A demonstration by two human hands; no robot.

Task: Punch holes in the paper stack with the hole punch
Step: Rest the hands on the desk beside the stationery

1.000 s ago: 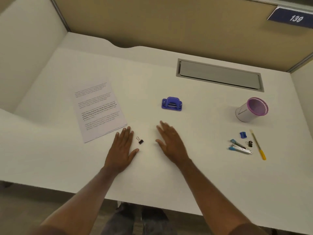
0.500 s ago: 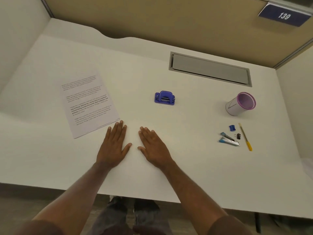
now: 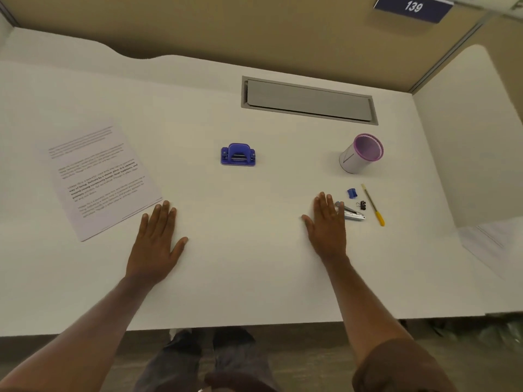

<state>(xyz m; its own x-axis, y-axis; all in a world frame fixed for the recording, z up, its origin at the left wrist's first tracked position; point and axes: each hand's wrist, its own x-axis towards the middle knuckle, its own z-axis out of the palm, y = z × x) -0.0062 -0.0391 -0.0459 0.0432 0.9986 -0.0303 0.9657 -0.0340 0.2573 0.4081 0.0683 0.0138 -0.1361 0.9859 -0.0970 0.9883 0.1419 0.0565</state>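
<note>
A stack of printed white paper lies flat on the left of the white desk. The blue hole punch stands alone near the desk's middle, farther back than both hands. My left hand rests flat on the desk, fingers apart, its fingertips just beside the paper's near right corner. Flat on the desk at the right lies my right hand, holding nothing, its fingers covering one end of a stapler.
A white cup with a purple rim stands at the right. Near it lie a small blue sharpener, a black binder clip and a yellow pen. A grey cable hatch sits at the back. Partition walls enclose the desk.
My right hand has slid right, from beside my left hand to the stapler. The small binder clip seen between the hands one second ago is out of sight. The view shifted.
</note>
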